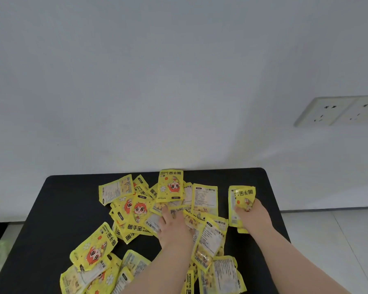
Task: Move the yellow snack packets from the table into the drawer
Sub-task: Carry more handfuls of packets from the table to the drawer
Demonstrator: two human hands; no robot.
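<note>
Packets (139, 211) say "HAND WARMER"; right hand (252, 215) grips packet (240, 197), left hand (174, 223) flat on others.

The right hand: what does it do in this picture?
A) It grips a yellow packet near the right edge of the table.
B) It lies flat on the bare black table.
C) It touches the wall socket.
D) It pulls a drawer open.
A: the right hand has its fingers curled on a yellow packet that sits apart from the main pile, near the right edge of the black table.
</note>
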